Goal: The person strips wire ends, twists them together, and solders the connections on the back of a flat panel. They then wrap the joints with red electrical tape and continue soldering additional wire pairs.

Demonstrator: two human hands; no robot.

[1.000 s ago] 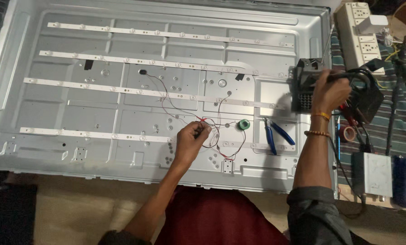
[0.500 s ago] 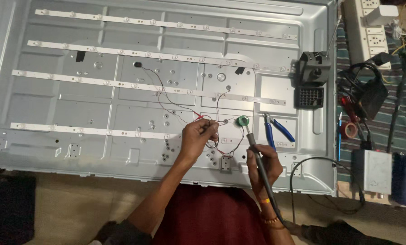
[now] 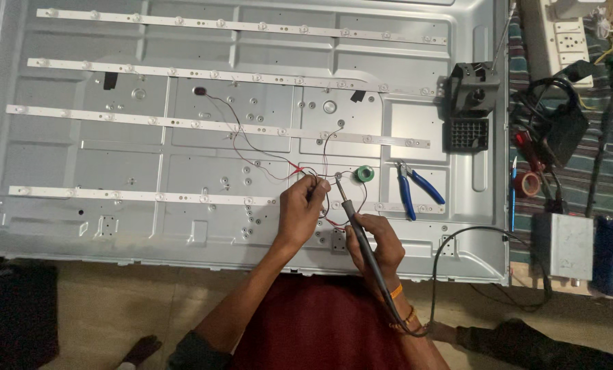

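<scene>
Right hand gripping soldering iron, near panel edge

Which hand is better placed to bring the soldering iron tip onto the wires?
Probably the right hand: it holds the soldering iron, tip just beside the thin wires that the left hand pinches.

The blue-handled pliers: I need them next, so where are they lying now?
In the head view the blue-handled pliers lie on the metal back panel, right of the right hand, between the green solder roll and the panel's right edge.
</scene>
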